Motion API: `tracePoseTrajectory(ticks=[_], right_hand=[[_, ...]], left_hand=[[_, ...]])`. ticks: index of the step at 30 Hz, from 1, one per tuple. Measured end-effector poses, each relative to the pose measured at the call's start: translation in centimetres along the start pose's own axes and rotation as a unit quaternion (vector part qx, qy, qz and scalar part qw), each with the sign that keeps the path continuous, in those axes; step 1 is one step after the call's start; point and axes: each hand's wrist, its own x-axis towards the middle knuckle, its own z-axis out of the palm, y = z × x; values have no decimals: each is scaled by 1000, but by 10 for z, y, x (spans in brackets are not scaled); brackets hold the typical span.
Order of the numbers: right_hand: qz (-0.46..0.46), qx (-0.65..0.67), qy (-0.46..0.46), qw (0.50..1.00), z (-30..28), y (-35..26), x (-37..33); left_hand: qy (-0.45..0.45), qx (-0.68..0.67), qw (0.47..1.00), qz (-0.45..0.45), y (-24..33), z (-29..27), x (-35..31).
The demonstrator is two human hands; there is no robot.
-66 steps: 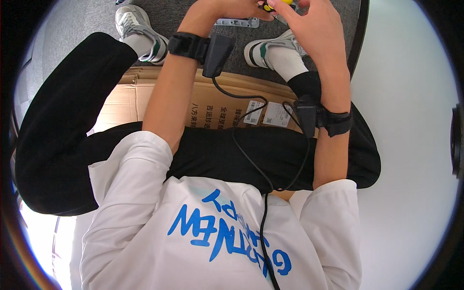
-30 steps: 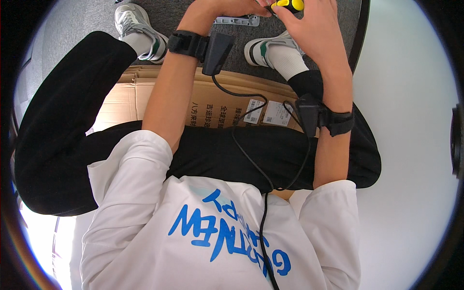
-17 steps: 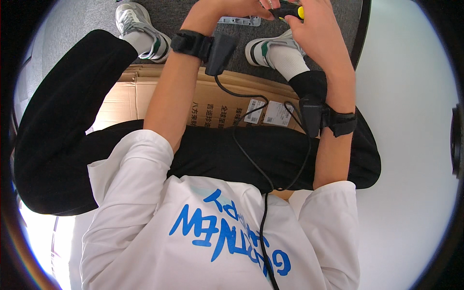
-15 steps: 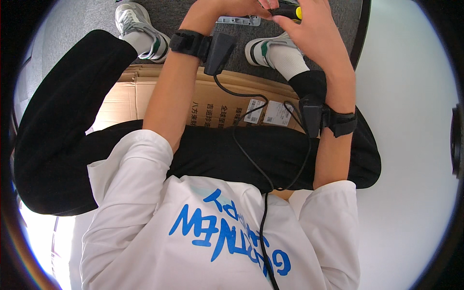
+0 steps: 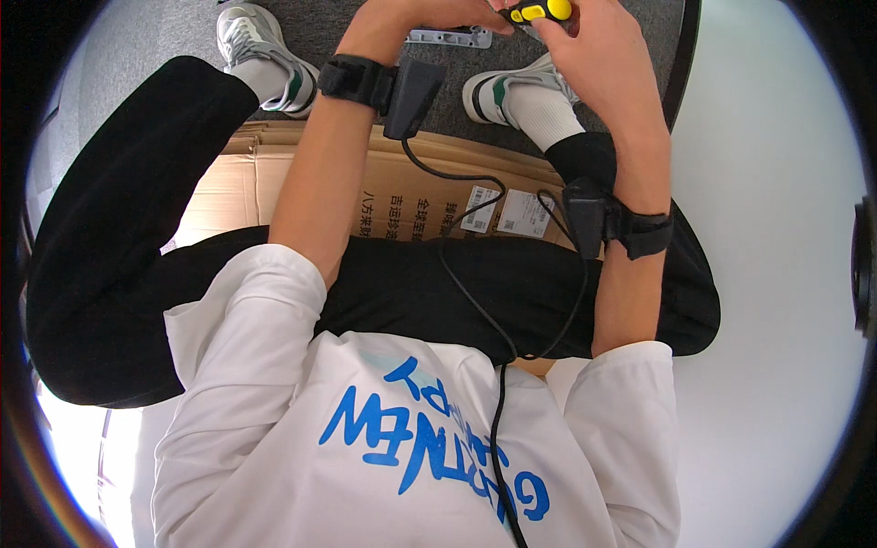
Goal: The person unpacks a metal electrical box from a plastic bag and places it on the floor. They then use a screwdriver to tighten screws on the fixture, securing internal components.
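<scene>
At the top edge my right hand [image 5: 603, 55] is closed around a black-and-yellow tool handle [image 5: 541, 11], which looks like a screwdriver's; its working end does not show. My left hand [image 5: 443, 13] is beside it, partly cut off by the picture's edge. Its fingers are drawn together near the handle's left end, and what they hold is hidden. Just below the left hand, a grey plastic strip with holes [image 5: 448, 37] lies on the dark carpet.
My shoes, left [image 5: 265, 59] and right [image 5: 502, 96], stand on the carpet [image 5: 365, 128] either side of the strip. Flattened cardboard [image 5: 301, 187] lies in front of my legs. A cable [image 5: 475, 315] runs from both wrist straps down my shirt. A white surface [image 5: 767, 274] rises at the right.
The tool handle has turned and shifted slightly, so more of its yellow side shows. My right hand has tilted with it; my left hand has barely moved.
</scene>
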Motion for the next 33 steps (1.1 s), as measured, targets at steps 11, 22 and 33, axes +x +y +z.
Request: tracePoseTrajectory(ticks=[11,22,33], right_hand=[[162,-43,-96,981,-8,-15,4],[117,4,-71,991,-1,-9,-3],[36,83,-32,995,-7,-10,-2]], left_hand=[[-11,10,1000,-19,-4,-2,1],[-8,4,999,-34,-3,-1,2],[-26,43,998,-39,-5,1,1]])
